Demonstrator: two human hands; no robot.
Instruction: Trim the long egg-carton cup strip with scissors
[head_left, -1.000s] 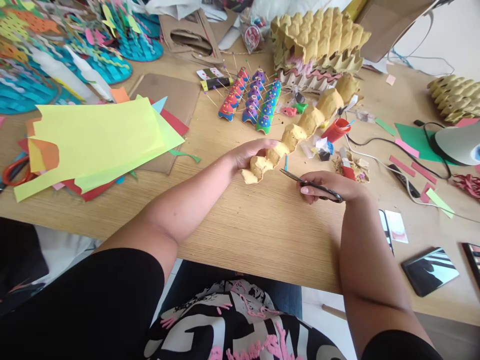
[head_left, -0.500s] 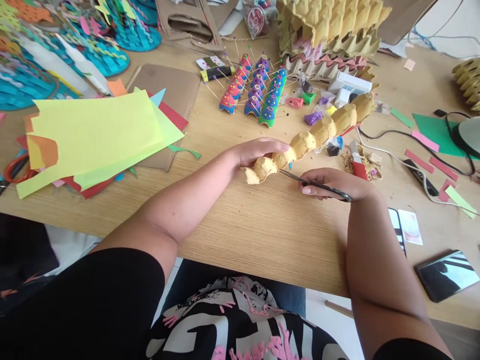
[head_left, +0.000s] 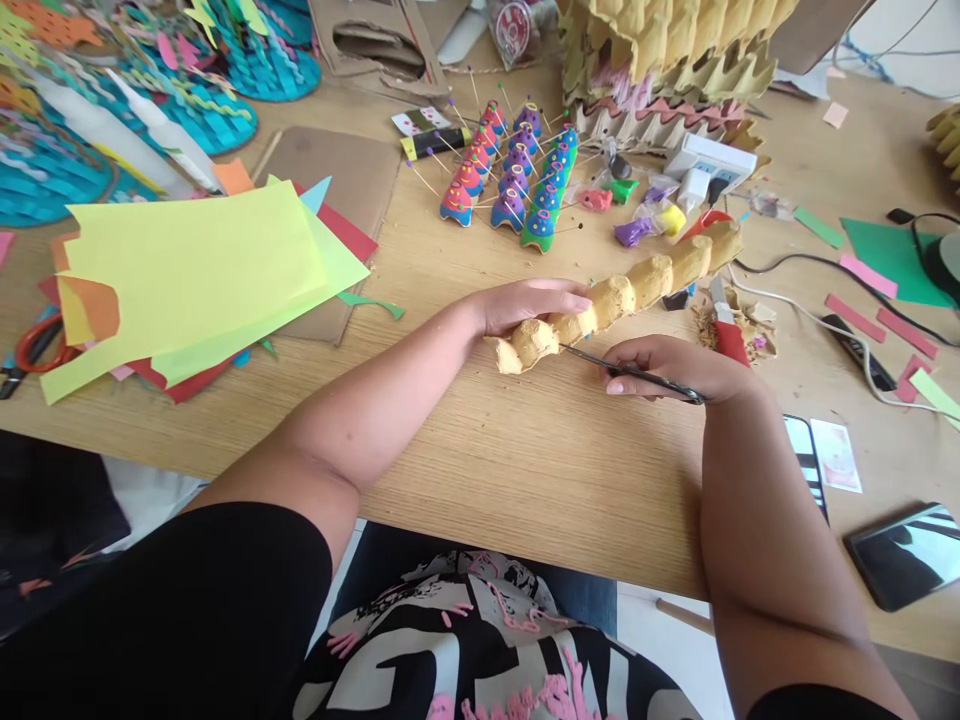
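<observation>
A long strip of yellow egg carton (head_left: 649, 282), with several bumps in a row, slants up to the right above the table. My left hand (head_left: 517, 305) grips it near its lower left end, thumb and fingers closed around the edge. In my right hand (head_left: 649, 368) is a pair of dark scissors (head_left: 679, 385), its handles partly hidden by my fingers. The scissors' tip touches the near edge of the strip, between two bumps beside my left hand. Whether the blades are apart cannot be made out.
Painted egg-carton rows (head_left: 549, 190) with pins stand behind the strip. Yellow paper sheets (head_left: 195, 265) and orange-handled scissors (head_left: 41, 345) lie left. Stacked egg trays (head_left: 675, 50) are at the back. A red-handled knife (head_left: 729, 335), cables and a phone (head_left: 911, 555) occupy the right.
The far right end of the carton strip has dipped lower. Both hands stay in nearly the same place, the scissors still at the strip's edge. The view has shifted slightly.
</observation>
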